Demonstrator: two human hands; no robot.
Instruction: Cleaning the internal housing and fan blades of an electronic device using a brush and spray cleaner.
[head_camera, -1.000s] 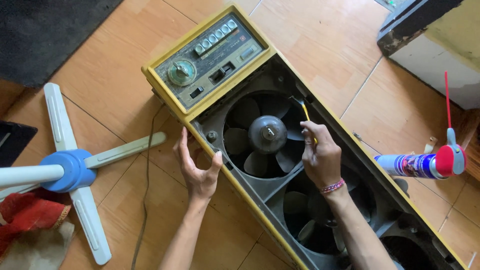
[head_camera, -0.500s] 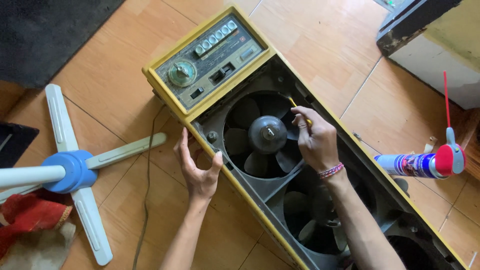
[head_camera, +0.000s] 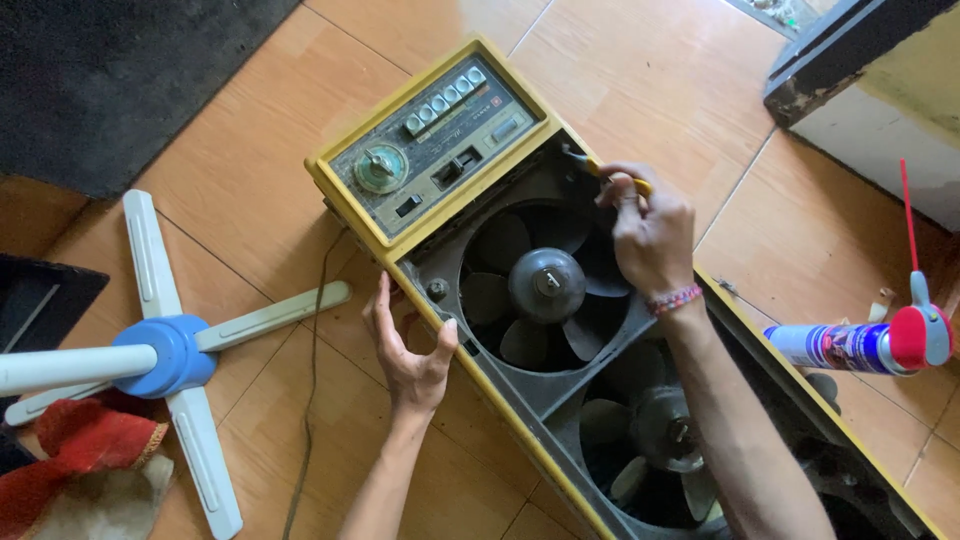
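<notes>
Yellow handle pinched in my right hand (head_camera: 650, 235): the screwdriver (head_camera: 603, 171) runs up and left from my fingers, its long axis slanting toward the top corner of the fan box (head_camera: 500, 385), tip at the frame just under the control panel (head_camera: 435, 140). My left hand (head_camera: 412, 350) lies open, fingers spread, braced on the box's near edge beside the first fan (head_camera: 545, 285). A spray can (head_camera: 850, 345) lies on the floor (head_camera: 250, 170) to the right, a blue stand (head_camera: 165, 355) to the left.
</notes>
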